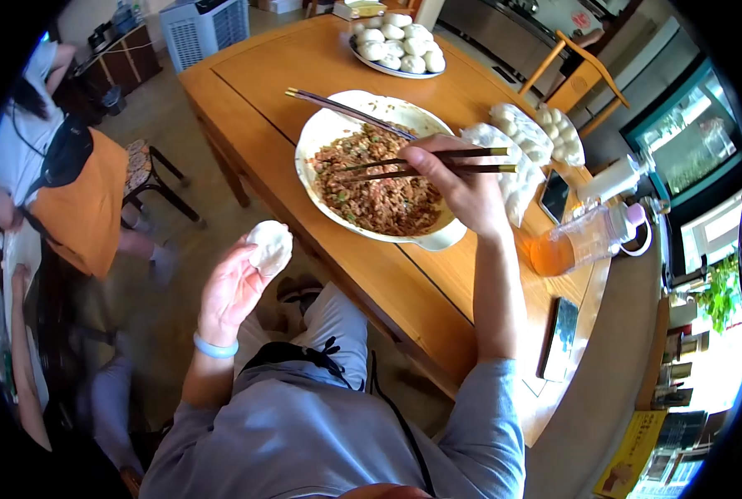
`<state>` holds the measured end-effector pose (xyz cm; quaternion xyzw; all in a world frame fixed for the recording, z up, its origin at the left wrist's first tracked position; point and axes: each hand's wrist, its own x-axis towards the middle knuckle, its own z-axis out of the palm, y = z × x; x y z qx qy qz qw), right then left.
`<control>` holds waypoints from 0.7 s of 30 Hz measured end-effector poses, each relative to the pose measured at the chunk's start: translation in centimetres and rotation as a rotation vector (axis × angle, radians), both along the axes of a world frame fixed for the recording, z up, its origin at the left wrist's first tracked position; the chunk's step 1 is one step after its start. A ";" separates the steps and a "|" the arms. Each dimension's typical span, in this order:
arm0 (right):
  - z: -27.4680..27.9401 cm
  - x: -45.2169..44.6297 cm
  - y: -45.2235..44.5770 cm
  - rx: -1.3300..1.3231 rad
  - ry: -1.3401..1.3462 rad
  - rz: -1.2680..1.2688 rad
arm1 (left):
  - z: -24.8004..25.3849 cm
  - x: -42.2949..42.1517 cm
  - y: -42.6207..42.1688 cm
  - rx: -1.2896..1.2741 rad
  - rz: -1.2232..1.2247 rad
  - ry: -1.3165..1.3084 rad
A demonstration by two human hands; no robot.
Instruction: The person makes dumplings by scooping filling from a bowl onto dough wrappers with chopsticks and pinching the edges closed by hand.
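Note:
My left hand (236, 287) holds a round white dough wrapper (270, 248) on its fingers, away from the table's edge. With my right hand (458, 187) I grip a pair of dark chopsticks (476, 153), their tips in the brown minced filling (375, 195). That filling lies in a large white bowl (308, 137) on the wooden table. A second pair of chopsticks (321, 101) rests across the bowl's far rim, separate from the pair I hold.
Behind the bowl stands a plate of white buns (397, 46). To the right are bagged buns (560, 135), a bottle of amber liquid (566, 241) and two phones (559, 339). People are at the left, near a stool (140, 162).

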<state>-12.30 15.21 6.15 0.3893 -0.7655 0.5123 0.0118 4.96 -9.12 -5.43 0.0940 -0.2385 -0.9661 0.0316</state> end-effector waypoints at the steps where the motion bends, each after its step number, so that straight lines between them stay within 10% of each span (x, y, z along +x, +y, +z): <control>1: -0.1 0.2 -0.2 0.008 0.010 -0.009 | -0.3 -0.1 -0.2 0.009 0.003 -0.009; 21: 1.0 0.5 0.6 -0.158 -0.181 0.135 | -2.6 0.5 -1.1 0.054 -0.013 -0.091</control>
